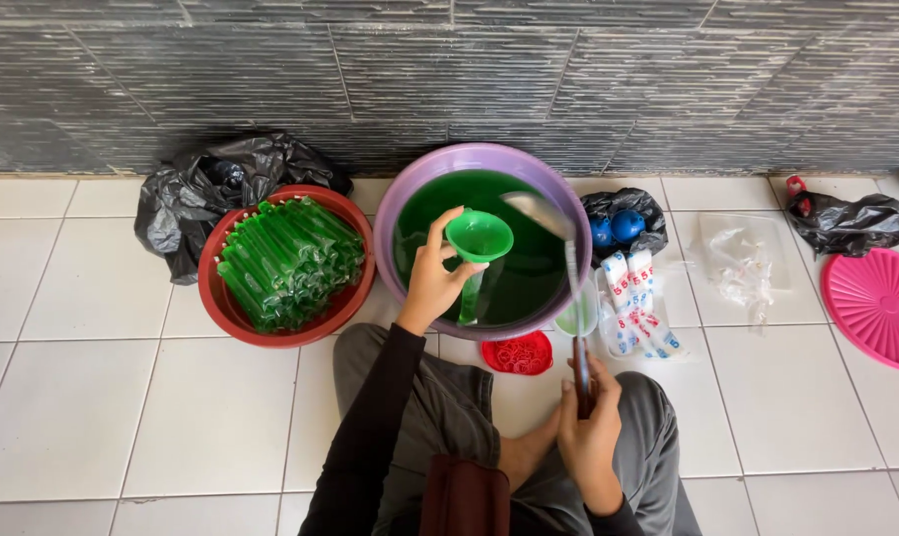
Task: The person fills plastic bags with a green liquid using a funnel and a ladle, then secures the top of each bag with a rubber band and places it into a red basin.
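My left hand [431, 288] grips a green funnel [478, 236] over a purple basin [395, 203] of green liquid. My right hand [588, 429] is closed around a ladle [566, 260] handle, its bowl above the basin.

funnel [478, 236] — glossy green plastic | ladle [568, 268] — shiny metal | floor tiles [92, 397] — smooth, glazed

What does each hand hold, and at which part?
The left hand holds the green funnel at its rim and neck, over the purple basin. The right hand grips the ladle at its handle end.
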